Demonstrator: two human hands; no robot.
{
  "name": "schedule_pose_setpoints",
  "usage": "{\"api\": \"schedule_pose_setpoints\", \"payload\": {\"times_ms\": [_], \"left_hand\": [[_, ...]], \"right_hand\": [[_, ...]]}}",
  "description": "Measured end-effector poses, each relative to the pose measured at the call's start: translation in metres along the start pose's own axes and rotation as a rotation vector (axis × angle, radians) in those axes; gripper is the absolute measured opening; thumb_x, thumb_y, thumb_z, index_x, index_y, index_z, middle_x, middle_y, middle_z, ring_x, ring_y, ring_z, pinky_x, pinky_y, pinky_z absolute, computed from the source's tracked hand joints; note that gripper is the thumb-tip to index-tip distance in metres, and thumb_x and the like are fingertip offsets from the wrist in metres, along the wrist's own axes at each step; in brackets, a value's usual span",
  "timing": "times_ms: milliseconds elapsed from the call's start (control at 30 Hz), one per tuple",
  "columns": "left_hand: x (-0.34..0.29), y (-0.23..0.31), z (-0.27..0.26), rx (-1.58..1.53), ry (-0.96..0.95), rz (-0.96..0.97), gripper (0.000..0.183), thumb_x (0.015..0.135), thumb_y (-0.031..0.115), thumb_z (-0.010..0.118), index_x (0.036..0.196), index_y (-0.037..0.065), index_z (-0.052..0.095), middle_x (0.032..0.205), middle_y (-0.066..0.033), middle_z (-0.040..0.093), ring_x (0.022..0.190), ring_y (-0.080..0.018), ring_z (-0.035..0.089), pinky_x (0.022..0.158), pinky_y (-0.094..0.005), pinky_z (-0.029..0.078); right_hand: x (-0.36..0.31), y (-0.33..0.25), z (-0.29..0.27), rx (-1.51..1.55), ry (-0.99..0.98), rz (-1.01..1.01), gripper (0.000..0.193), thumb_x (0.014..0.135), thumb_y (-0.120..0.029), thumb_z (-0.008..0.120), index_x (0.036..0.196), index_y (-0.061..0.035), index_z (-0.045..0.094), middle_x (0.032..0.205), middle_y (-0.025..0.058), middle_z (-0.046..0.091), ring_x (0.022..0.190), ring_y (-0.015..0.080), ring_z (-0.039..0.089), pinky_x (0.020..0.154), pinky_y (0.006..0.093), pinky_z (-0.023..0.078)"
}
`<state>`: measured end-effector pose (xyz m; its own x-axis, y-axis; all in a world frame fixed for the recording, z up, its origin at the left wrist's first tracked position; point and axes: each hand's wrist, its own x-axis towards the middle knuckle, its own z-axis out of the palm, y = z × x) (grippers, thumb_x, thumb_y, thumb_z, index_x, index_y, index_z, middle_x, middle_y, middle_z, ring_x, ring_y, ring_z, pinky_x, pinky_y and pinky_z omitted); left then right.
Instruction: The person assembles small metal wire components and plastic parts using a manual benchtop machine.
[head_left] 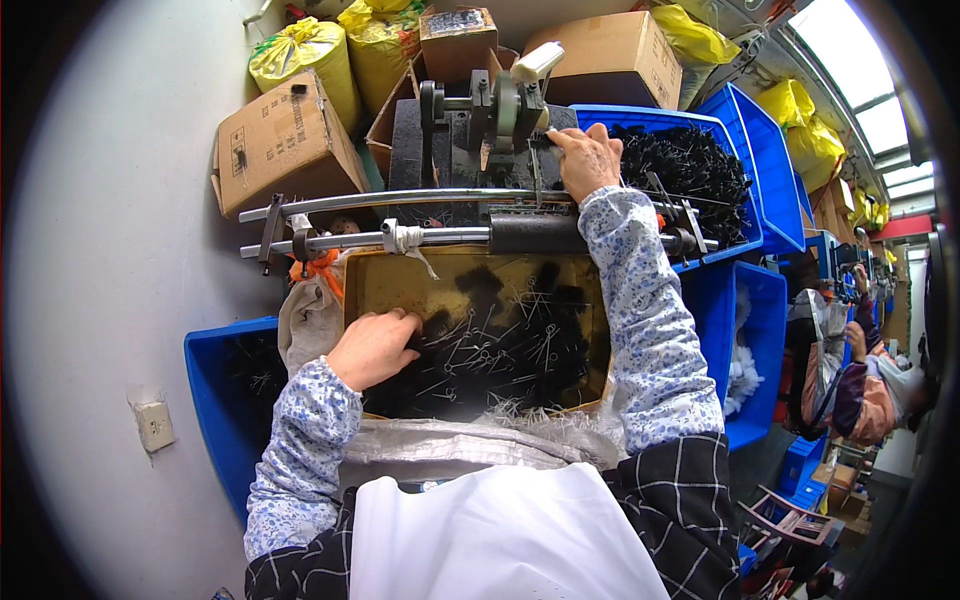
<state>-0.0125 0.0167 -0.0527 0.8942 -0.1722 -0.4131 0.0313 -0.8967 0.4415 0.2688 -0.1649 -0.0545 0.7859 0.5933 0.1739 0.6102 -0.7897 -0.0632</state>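
My right hand is up at the bench machine, its thumb and fingers pinched beside the round wheel. What they grip is mostly hidden by the fingers. Lower left, my left hand rests at the left side of a yellowish tray, with the thumb apart from the fingers and nothing visible between them. In that tray lies a heap of small black brushes with thin looped wire stems, right beside the left fingertips.
Two metal rails with a dark sleeve run across between tray and machine. A blue bin of black brushes stands at right, another blue bin at left. Cardboard boxes and yellow sacks crowd the back. Another person sits far right.
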Motion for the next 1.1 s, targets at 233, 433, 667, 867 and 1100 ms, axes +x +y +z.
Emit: {"api": "schedule_pose_setpoints", "payload": {"times_ms": [233, 433, 667, 867, 1100], "left_hand": [[-0.013, 0.003, -0.020, -0.276, 0.336, 0.110, 0.024, 0.077, 0.006, 0.061, 0.099, 0.003, 0.053, 0.090, -0.0107, 0.056, 0.073, -0.0218, 0.057, 0.066, -0.0295, 0.046], [-0.016, 0.017, -0.031, -0.424, 0.485, 0.139, 0.024, 0.082, 0.003, 0.057, 0.105, 0.002, 0.050, 0.098, -0.0109, 0.055, 0.080, -0.0213, 0.057, 0.069, -0.0276, 0.047], [-0.014, 0.030, -0.040, -0.418, 0.547, 0.188, 0.024, 0.083, 0.003, 0.056, 0.106, 0.002, 0.051, 0.106, -0.0096, 0.049, 0.091, -0.0208, 0.053, 0.077, -0.0269, 0.045], [-0.021, 0.025, -0.047, -0.391, 0.664, 0.211, 0.024, 0.082, -0.002, 0.055, 0.105, 0.002, 0.052, 0.103, -0.0113, 0.050, 0.090, -0.0232, 0.054, 0.075, -0.0280, 0.047], [-0.008, 0.021, -0.043, -0.694, 0.744, 0.179, 0.017, 0.078, -0.003, 0.059, 0.094, 0.000, 0.053, 0.093, -0.0066, 0.053, 0.079, -0.0134, 0.058, 0.071, -0.0236, 0.048]], "right_hand": [[-0.028, 0.007, -0.001, -0.001, 0.066, 0.171, 0.043, 0.077, -0.025, 0.060, 0.115, -0.0066, 0.053, 0.109, 0.0094, 0.056, 0.102, 0.0238, 0.048, 0.082, 0.0413, 0.034], [-0.022, -0.015, 0.012, 0.083, 0.125, 0.144, 0.036, 0.079, -0.023, 0.056, 0.111, -0.0061, 0.055, 0.103, 0.0112, 0.060, 0.098, 0.0275, 0.055, 0.079, 0.0431, 0.040], [-0.014, -0.063, 0.008, 0.038, 0.063, 0.094, 0.035, 0.079, -0.023, 0.056, 0.110, -0.0065, 0.055, 0.103, 0.0080, 0.060, 0.099, 0.0243, 0.054, 0.080, 0.0418, 0.039], [-0.023, -0.031, 0.003, -0.008, 0.064, 0.122, 0.036, 0.078, -0.024, 0.058, 0.111, -0.0087, 0.056, 0.104, 0.0067, 0.061, 0.099, 0.0237, 0.054, 0.081, 0.0416, 0.037], [-0.003, 0.015, -0.016, -0.016, -0.096, 0.189, 0.029, 0.086, -0.035, 0.047, 0.104, -0.0182, 0.061, 0.103, 0.0095, 0.060, 0.090, 0.0321, 0.058, 0.076, 0.0441, 0.045]]}}
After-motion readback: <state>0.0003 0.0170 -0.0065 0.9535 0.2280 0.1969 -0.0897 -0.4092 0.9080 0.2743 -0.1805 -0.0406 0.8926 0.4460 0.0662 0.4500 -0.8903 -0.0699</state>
